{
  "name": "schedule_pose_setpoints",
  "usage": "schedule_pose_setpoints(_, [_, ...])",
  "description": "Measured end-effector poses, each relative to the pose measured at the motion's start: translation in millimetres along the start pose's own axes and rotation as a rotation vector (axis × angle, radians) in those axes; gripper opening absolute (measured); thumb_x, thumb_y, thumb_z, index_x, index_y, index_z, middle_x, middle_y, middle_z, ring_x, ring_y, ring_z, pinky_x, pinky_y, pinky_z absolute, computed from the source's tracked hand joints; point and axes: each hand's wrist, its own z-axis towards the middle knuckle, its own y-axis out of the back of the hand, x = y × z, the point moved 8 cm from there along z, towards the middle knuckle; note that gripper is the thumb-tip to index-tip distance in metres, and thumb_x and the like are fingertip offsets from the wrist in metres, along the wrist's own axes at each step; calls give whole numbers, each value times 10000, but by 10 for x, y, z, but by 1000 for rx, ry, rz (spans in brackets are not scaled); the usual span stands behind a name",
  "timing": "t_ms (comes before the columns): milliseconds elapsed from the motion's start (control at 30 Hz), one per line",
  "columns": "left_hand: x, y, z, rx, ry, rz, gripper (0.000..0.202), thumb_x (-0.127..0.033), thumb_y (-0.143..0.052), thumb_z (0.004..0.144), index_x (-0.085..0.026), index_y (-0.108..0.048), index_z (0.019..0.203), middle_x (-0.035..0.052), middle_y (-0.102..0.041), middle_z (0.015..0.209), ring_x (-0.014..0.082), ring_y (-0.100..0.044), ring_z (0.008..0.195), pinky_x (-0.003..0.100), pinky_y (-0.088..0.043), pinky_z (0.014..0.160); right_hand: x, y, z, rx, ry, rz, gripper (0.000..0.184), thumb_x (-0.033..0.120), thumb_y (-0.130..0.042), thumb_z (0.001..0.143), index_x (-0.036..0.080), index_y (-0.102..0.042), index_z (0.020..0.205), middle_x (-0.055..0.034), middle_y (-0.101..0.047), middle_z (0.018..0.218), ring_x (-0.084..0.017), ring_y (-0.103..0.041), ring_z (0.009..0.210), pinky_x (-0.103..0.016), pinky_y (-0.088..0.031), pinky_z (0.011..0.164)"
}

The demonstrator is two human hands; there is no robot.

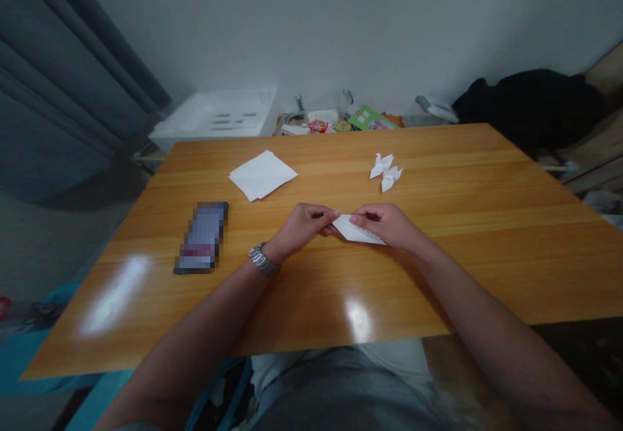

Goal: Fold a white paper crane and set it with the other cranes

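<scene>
A partly folded white paper (354, 230) lies on the wooden table (438, 262) in front of me, and both hands grip it. My left hand (302, 223), with a metal watch on its wrist, pinches the paper's left tip with curled fingers. My right hand (387, 224) pinches the paper's upper edge and covers its right part. Beyond the hands lie two small folded white paper birds (386, 171) and a stack of flat white paper sheets (263, 175).
A dark phone (203, 237) lies left of my hands. Behind the table stand a white plastic crate (219, 118), small packets and clutter (341, 121) and a black bag (530, 103). A grey curtain hangs at the left.
</scene>
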Motion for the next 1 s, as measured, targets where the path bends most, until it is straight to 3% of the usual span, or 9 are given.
schedule_pose_setpoints(300, [111,-49,20,44,84,-237,590,-639,-596,917,-74,-765,922,175,-778,941,168,-734,761,274,-597,765,41,55,2,-8,10,-6,427,561,-669,845,145,-765,863,-44,-718,762,-166,-577,654,-280,-418,601])
schedule_pose_setpoints(467, [109,-48,25,32,63,-339,675,-689,-490,946,-87,-738,1128,192,-757,1070,210,-736,899,301,-597,800,-4,92,2,-54,-28,19,450,578,-674,833,136,-760,836,-46,-710,729,-161,-564,626,-280,-408,583])
schedule_pose_setpoints(533, [84,-59,22,18,44,-302,634,-671,-539,930,-106,-735,1140,171,-754,1076,210,-725,924,302,-594,805,-18,95,2,-70,-40,29,448,579,-682,826,138,-763,842,-50,-717,739,-164,-568,627,-282,-410,580])
schedule_pose_setpoints(667, [47,-63,17,-42,2,-153,464,-562,-706,861,-115,-753,976,106,-757,936,157,-692,797,260,-575,742,-18,49,-1,-63,-43,37,435,569,-685,824,143,-766,847,-52,-722,746,-168,-576,631,-286,-417,587])
schedule_pose_setpoints(1000, [42,40,30,-95,-33,-5,373,-483,-679,897,-120,-764,909,66,-741,787,125,-643,665,213,-501,613,-67,-14,-25,-35,-111,83,465,587,-704,808,144,-792,919,-47,-721,760,-155,-560,623,-262,-394,545])
